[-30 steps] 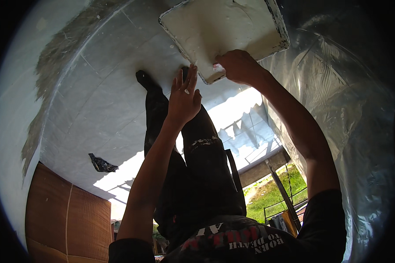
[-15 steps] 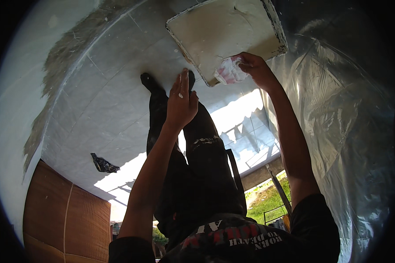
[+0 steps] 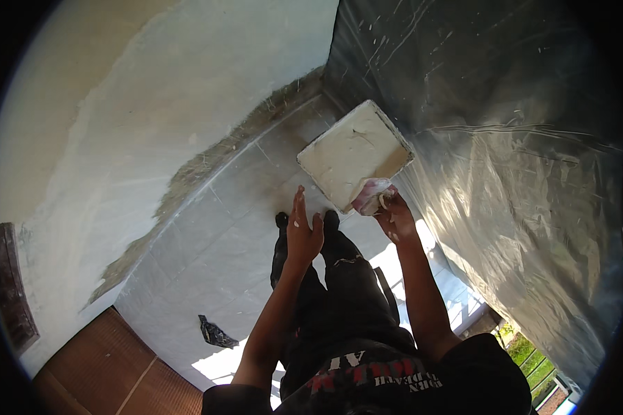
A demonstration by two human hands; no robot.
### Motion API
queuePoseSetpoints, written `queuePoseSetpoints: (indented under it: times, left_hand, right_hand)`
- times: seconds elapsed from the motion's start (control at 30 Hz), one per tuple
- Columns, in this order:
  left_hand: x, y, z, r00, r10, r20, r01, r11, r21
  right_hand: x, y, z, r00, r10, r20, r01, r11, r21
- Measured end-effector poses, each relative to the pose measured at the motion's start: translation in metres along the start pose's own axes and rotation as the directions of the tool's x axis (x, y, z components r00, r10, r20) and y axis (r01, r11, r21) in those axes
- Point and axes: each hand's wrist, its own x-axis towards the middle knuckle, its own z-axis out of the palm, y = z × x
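My right hand (image 3: 394, 218) pinches a thin pink-and-white piece, like a small scraper (image 3: 372, 196), smeared with wet white paste. It is at the near right edge of a square tray (image 3: 403, 164) with dark, paste-crusted rims. Pale, creamy paste (image 3: 353, 152) fills much of the tray, its surface uneven. Left of it, my left hand (image 3: 304, 235) is raised with fingers stretched out and thumb apart, holding nothing. A dab of white paste sits on that hand. Whether the scraper touches the tray cannot be told.
A patchy, part-coated wall (image 3: 180, 90) rises at the left, with a rough grey strip along its foot. Plastic sheeting (image 3: 505, 207) hangs on the right. A crumpled black scrap (image 3: 217, 333) lies on the grey tiled floor (image 3: 208, 277). Brown panels (image 3: 111, 363) stand lower left.
The view has tilted up and shows more wall; the tray appears smaller and lower. My right hand has turned the scraper. The left hand stays raised with fingers stretched.
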Motion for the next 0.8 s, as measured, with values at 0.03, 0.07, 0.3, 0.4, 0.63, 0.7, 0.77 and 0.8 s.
queuePoseSetpoints:
  times: [0.03,0.07,0.3,0.4,0.63,0.7,0.77,0.8]
  left_hand:
    - [0.009,0.006,-0.010,1.000,0.003,-0.007,-0.003,1.000,0.013]
    - [0.018,0.010,-0.024,1.000,0.014,-0.014,-0.014,0.999,0.031]
    - [0.103,0.048,-0.106,0.967,0.198,-0.160,-0.189,0.979,0.072]
    - [0.147,0.074,-0.149,0.933,0.298,-0.201,-0.287,0.954,0.084]
    - [0.237,0.164,-0.267,0.717,0.631,-0.296,-0.616,0.772,0.154]
    - [0.258,0.188,-0.303,0.634,0.710,-0.306,-0.681,0.700,0.215]
    - [0.278,0.214,-0.340,0.512,0.817,-0.266,-0.733,0.577,0.362]
    - [0.286,0.229,-0.358,0.480,0.834,-0.271,-0.746,0.551,0.374]
  right_hand:
    - [0.000,-0.001,0.010,0.999,-0.029,0.030,0.029,1.000,0.002]
    - [0.003,-0.004,0.026,0.995,-0.062,0.074,0.057,0.996,0.074]
    - [0.045,-0.032,0.112,0.965,-0.220,0.139,0.166,0.932,0.324]
    - [0.063,-0.048,0.161,0.929,-0.333,0.161,0.256,0.894,0.368]
    - [0.092,-0.090,0.311,0.775,-0.585,0.239,0.466,0.784,0.410]
    - [0.088,-0.104,0.359,0.727,-0.635,0.263,0.532,0.762,0.369]
    - [0.084,-0.122,0.407,0.680,-0.674,0.289,0.594,0.738,0.321]
    - [0.082,-0.132,0.433,0.623,-0.721,0.303,0.667,0.692,0.275]
